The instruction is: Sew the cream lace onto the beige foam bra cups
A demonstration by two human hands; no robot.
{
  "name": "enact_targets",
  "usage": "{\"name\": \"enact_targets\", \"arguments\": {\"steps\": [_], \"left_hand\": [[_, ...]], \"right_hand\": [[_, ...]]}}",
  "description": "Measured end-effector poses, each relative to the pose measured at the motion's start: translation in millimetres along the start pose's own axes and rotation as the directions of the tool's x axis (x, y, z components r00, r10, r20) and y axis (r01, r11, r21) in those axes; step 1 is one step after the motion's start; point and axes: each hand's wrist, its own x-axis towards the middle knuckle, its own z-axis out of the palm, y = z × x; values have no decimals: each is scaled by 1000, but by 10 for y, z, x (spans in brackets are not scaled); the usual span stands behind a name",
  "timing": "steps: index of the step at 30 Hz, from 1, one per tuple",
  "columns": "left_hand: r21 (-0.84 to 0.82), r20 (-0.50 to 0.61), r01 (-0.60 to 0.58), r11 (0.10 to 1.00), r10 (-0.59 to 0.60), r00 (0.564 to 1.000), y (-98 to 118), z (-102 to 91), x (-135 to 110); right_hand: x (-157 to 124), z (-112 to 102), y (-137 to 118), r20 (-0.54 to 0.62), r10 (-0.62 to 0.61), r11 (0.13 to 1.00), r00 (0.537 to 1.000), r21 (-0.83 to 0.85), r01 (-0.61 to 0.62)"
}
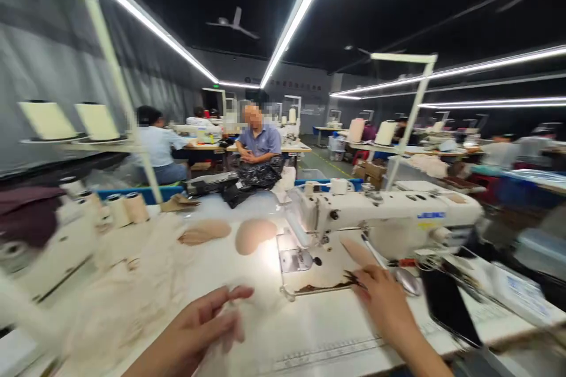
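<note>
My left hand (201,327) hovers over the white sewing table, its fingers apart and slightly blurred, with nothing in them. My right hand (382,297) is closed around small dark thread snips (352,278), whose pointed tips stick out to the left beside the bed of the sewing machine (389,218). Just behind that hand a beige oval fabric piece (357,252) lies on the machine bed. Two more beige pieces lie left of the needle: a rounded one (254,235) under the lamp glow and a folded-looking one (206,231).
A heap of cream fabric (128,283) covers the table's left side, near several thread cones (128,209). At right lie a black phone (448,306) and a silver rounded object (407,281). A black plastic bag (260,177) stands behind the table; a person (260,138) sits beyond.
</note>
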Motion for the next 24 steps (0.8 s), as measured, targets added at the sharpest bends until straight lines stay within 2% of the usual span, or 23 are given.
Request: {"name": "enact_targets", "arguments": {"steps": [2, 4, 5, 7, 9, 10, 12, 14, 16, 18, 20, 21, 22, 23, 24], "left_hand": [[70, 115, -42, 997, 34, 993, 127, 147, -16], [80, 146, -21, 997, 9, 989, 174, 249, 25], [78, 155, -7, 997, -5, 988, 175, 284, 47], [76, 176, 9, 997, -22, 984, 155, 328, 82], [68, 198, -5, 998, -9, 980, 134, 350, 112], [65, 209, -17, 998, 3, 978, 131, 360, 126], [65, 223, -36, 997, 21, 975, 137, 402, 148], [65, 236, -52, 997, 35, 971, 146, 473, 164], [66, 249, -61, 996, 43, 968, 157, 532, 175], [91, 278, -48, 995, 21, 960, 194, 506, 177], [213, 271, -32, 976, -27, 962, 300, 333, 161], [314, 215, -38, 949, -32, 976, 383, 192, 147], [439, 117, -55, 897, 3, 993, 482, 24, 129], [570, -38, -63, 819, 103, 994, 587, -154, 108], [692, -209, -83, 717, 309, 928, 684, -327, 84]], "right_hand": [[-58, 104, 239, -5, -38, 998, 999, 44, 39], [-117, 160, 184, 26, -10, 987, 1000, 161, 5], [-152, 153, 45, 71, 16, 970, 997, 240, -32], [-200, 95, -389, 148, -3, 918, 989, 392, -56], [-173, 25, -891, 80, -136, 890, 987, 447, 87], [-125, -5, -1120, 23, -226, 884, 974, 426, 195], [9, -55, -1485, -105, -364, 888, 925, 261, 379], [144, -93, -1722, -161, -455, 873, 876, 110, 475], [235, -114, -1860, -169, -515, 846, 840, 57, 530], [269, -110, -1901, -160, -534, 832, 830, 76, 550], [255, -79, -1807, -138, -488, 857, 862, 109, 503], [232, -54, -1697, -120, -450, 879, 885, 118, 463], [200, -25, -1543, -102, -406, 902, 908, 114, 416], [159, 3, -1351, -86, -369, 922, 926, 95, 376], [112, 28, -1130, -77, -328, 941, 941, 57, 333]]}}
